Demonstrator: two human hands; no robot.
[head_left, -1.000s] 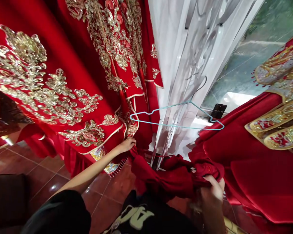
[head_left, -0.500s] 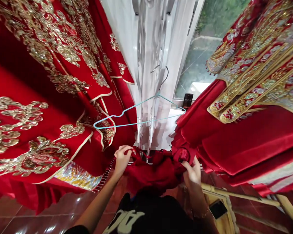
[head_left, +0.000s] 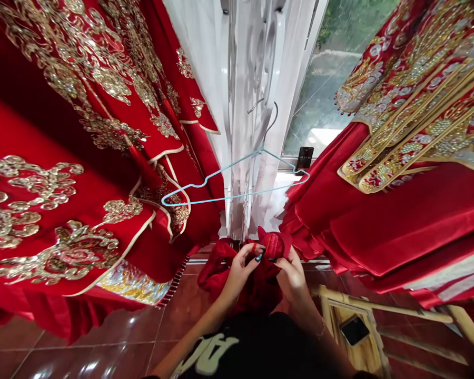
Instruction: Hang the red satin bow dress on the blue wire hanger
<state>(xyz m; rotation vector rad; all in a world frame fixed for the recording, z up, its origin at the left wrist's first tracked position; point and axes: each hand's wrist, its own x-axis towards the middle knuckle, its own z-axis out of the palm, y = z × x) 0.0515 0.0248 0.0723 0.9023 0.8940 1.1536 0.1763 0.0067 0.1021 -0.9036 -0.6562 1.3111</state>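
A bunched red garment (head_left: pixel 256 295) hangs between my hands, close against my body. My left hand (head_left: pixel 243 266) pinches its upper edge near the middle, where a thin bright red strip shows at the fingers. Just to the right, my right hand (head_left: pixel 292 271) grips the gathered cloth with thumb and fingers. The two hands are close together but apart. Beyond them hangs a light blue wire hanger (head_left: pixel 237 197) with a bare metal hook and no garment on it.
Red gowns with gold beading (head_left: pixel 87 231) hang on the left; another embroidered red outfit (head_left: pixel 379 226) hangs on the right. A phone (head_left: pixel 305 158) stands by the window (head_left: pixel 319 89). Another phone (head_left: pixel 354 330) lies on a wooden stool (head_left: pixel 369 358) at lower right.
My left hand has moved right, from the garment's left side to beside my right hand. My right hand has shifted slightly left. The cloth between them is more gathered.
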